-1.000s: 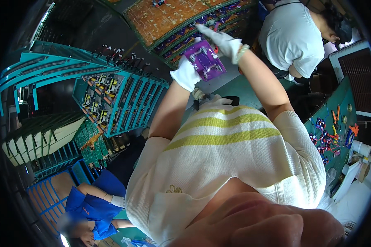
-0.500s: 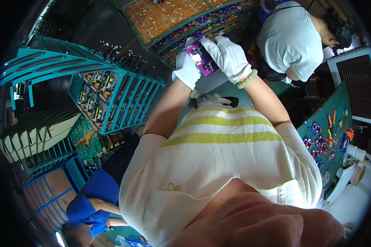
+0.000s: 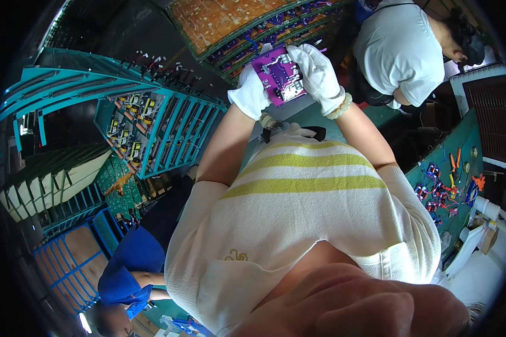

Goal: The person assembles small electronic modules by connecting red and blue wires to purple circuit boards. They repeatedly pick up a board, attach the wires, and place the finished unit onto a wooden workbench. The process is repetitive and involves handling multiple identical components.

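The left hand (image 3: 249, 96) and right hand (image 3: 319, 78), at the upper centre of the frame, wear white fabric gloves (image 3: 320, 85) with loose cuffs. Past the right cuff sits a bracelet (image 3: 343, 108) of round, pale green beads. The cream knit top (image 3: 315, 224) fills the middle, crossed by yellow-green stripes (image 3: 306, 190); its short sleeves (image 3: 406, 205) are plain, and a small looped olive-gold motif (image 3: 236, 255) marks the chest beside the open neckline.
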`<action>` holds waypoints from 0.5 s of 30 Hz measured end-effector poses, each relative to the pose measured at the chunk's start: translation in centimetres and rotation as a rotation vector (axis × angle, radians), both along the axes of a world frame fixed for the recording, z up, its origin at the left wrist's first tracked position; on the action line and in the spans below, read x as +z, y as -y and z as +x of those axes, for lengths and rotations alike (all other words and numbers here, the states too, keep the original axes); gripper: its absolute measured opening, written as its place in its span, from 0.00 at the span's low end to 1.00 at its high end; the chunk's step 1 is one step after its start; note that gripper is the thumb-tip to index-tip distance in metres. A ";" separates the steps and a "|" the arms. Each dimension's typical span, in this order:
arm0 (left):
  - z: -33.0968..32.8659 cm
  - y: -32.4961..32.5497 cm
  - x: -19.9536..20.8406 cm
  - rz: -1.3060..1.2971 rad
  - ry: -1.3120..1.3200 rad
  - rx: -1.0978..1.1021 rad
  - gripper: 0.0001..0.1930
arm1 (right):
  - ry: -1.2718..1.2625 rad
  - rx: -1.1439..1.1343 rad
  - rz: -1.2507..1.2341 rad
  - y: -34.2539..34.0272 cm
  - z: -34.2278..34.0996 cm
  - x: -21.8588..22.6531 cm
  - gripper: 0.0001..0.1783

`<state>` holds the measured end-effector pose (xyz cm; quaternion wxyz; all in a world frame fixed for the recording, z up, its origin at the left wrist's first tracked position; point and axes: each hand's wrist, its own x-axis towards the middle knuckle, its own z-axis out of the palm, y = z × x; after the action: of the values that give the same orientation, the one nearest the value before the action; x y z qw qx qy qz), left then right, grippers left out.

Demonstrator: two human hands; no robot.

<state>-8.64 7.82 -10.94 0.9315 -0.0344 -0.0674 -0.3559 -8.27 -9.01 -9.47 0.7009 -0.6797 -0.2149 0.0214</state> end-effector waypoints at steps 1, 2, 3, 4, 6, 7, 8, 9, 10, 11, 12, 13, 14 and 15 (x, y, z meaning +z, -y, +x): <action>0.0 0.0 0.0 0.002 0.017 0.001 0.25 | 0.031 -0.024 0.004 -0.1 0.0 0.0 0.11; 0.1 0.1 0.1 0.004 0.035 0.003 0.27 | 0.062 -0.046 0.009 -0.3 0.0 0.0 0.11; 0.0 0.1 0.2 0.006 0.053 0.005 0.28 | 0.093 -0.069 0.013 -0.4 0.0 0.0 0.11; -0.2 0.3 1.2 0.290 -0.021 0.143 0.30 | 0.242 -0.198 -0.070 -0.3 0.1 0.2 0.11; -1.7 1.0 4.3 0.856 -0.168 0.430 0.34 | 0.541 -0.448 -0.237 0.1 0.3 1.3 0.11; -2.5 1.3 5.1 1.010 -0.112 0.519 0.35 | 0.568 -0.533 -0.285 0.2 0.2 1.9 0.10; -3.2 1.8 5.6 1.162 -0.051 0.597 0.37 | 0.596 -0.595 -0.322 0.4 0.3 1.8 0.10; -3.8 2.3 6.0 1.314 0.013 0.676 0.39 | 0.611 -0.612 -0.369 0.6 0.3 2.0 0.09; -4.5 2.7 6.1 1.470 0.075 0.750 0.41 | 0.617 -0.627 -0.415 0.7 -0.1 2.3 0.09; -5.4 3.3 6.4 1.545 0.245 0.804 0.37 | 0.631 -0.620 -0.446 0.5 -0.5 2.3 0.08; -5.7 4.7 6.9 1.829 0.380 0.920 0.31 | 0.645 -0.614 -0.478 0.2 -0.8 2.4 0.08; -5.0 4.8 5.3 1.825 0.420 1.028 0.29 | 0.667 -0.602 -0.505 -0.2 -1.1 2.7 0.08; -4.0 4.9 4.8 1.814 0.468 1.135 0.28 | 0.731 -0.577 -0.497 -0.2 -1.3 2.9 0.07; -3.7 5.1 4.5 1.795 0.408 1.234 0.23 | 0.691 -0.578 -0.463 -0.3 -1.3 2.8 0.06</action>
<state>-12.39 2.71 -6.41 0.6070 0.7519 0.0575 0.2509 -9.59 -8.70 -6.64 0.3970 -0.8164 -0.2269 -0.3527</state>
